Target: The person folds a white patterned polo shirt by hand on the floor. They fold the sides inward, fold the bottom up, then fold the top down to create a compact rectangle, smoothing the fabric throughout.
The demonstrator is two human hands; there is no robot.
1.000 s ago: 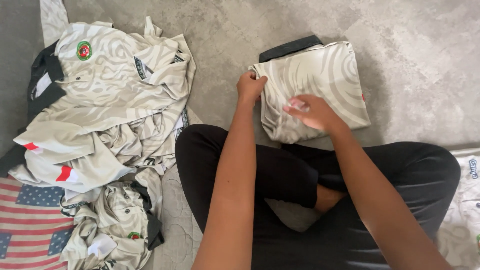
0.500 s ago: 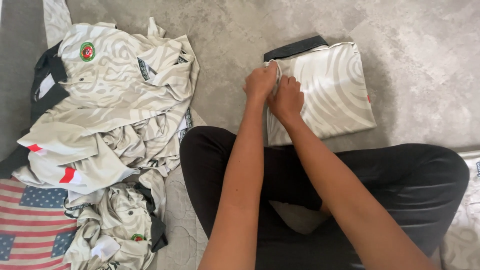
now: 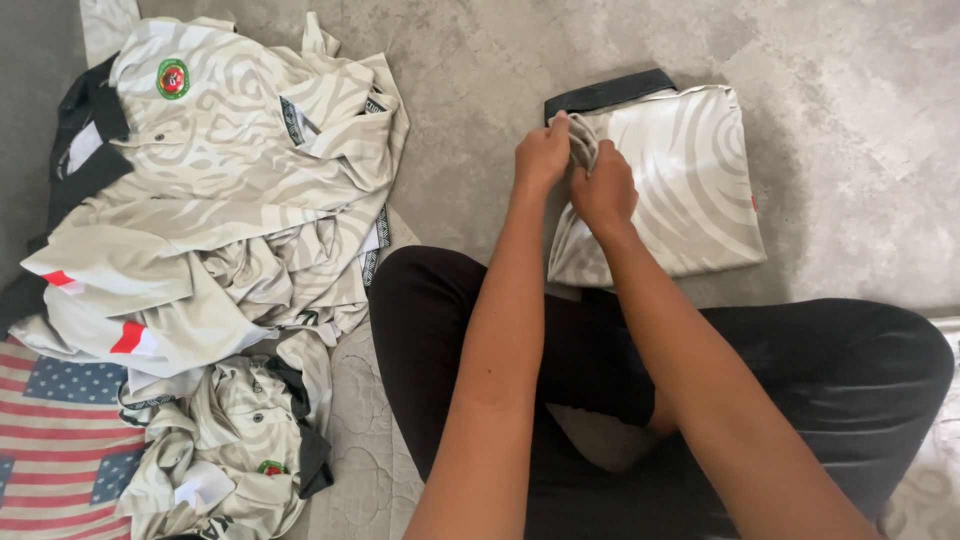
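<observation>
Where the folded shirt (image 3: 670, 190) lies on the floor (image 3: 850, 90), just beyond the person's crossed legs (image 3: 700, 390) and right of centre, both hands meet at its far left corner. The left hand (image 3: 541, 157) and the right hand (image 3: 603, 190) touch each other, and the fingers (image 3: 556, 128) of both pinch a bunched fold of the pale, swirl-patterned fabric. A dark collar band (image 3: 610, 90) shows along the far edge of the folded shirt.

To do this step well, it seems best to keep the pinch close to the corner, draw the fabric taut before pressing it down, and keep the edges square with the layers below.

To the left, well apart, lies a loose heap of shirts (image 3: 220, 220) in the same pattern. The topmost carries a round green and red badge (image 3: 173, 78) at the far left; a smaller badge (image 3: 271, 467) of like colours shows on a crumpled shirt near the viewer. Red and white sleeve patches (image 3: 128, 338) show at the heap's left side. A striped and starred cloth (image 3: 50, 440) lies at the near left corner.
</observation>
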